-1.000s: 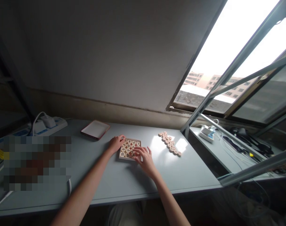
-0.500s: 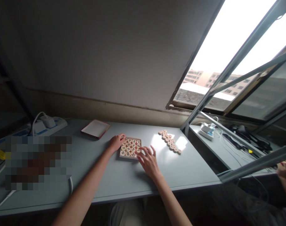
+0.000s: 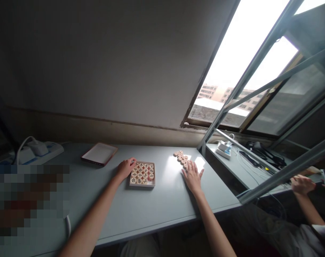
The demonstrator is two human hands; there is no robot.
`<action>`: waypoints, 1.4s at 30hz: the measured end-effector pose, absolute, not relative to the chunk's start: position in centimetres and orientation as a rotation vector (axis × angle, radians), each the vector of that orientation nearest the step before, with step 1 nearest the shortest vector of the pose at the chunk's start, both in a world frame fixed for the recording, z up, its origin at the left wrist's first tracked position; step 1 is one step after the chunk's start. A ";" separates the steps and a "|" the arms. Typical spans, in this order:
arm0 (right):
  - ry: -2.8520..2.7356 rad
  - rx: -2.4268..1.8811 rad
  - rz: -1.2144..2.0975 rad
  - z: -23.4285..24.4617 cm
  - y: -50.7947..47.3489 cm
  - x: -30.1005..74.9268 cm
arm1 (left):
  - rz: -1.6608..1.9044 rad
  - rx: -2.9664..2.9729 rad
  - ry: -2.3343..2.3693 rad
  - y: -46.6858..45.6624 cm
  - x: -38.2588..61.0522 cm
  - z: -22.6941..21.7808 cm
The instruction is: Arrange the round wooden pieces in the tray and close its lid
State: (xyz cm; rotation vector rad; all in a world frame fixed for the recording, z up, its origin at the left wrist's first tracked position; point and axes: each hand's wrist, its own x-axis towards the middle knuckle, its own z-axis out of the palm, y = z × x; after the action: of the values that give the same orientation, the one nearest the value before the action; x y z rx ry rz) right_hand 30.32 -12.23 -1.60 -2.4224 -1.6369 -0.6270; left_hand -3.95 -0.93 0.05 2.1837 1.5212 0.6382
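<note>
A shallow square box [image 3: 142, 185] lies on the table, with round wooden xiangqi pieces [image 3: 140, 170] in rows inside, black characters facing up. The box's front right corner shows a bare spot. My left hand [image 3: 125, 169] has its fingers curled at the far left corner of the box, gripping its edge. Over to the right, loose xiangqi pieces [image 3: 180, 157] lie in a slanting cluster. My right hand [image 3: 193, 177] is on the near end of that cluster, fingers stretched and spread, covering some pieces. Whether it touches one under the fingertips is hidden.
A red-edged box lid [image 3: 100, 153] lies inside up at the back left. Power strips with plugs [image 3: 46, 150] stand at the far left, near a blurred-out patch. A metal frame post [image 3: 218, 119] rises at the table's right corner. Beyond it, another person's hand [image 3: 303, 184] shows.
My right hand has moved from the box's right side out to the loose pieces. My left hand stays at the box corner. The view has shifted slightly right.
</note>
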 end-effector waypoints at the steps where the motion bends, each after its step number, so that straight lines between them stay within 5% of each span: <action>1: -1.622 -2.415 -0.656 -1.6 -12.8 30.3 | 0.639 2.184 1.519 -1.0 -4.0 0.1; 24: -1.851 -1.559 0.135 1.9 -16.0 19.5 | 0.679 2.149 1.526 -1.5 -3.9 0.1; 42: -2.254 -1.591 -0.210 1.7 -16.6 15.8 | 0.669 2.155 1.549 -1.1 -3.9 -0.4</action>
State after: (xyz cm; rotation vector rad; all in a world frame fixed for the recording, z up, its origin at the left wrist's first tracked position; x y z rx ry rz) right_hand 15.80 -16.57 1.67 -1.5907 -2.2538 -0.2104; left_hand -3.86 -1.05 -0.37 2.1552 1.5492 0.6685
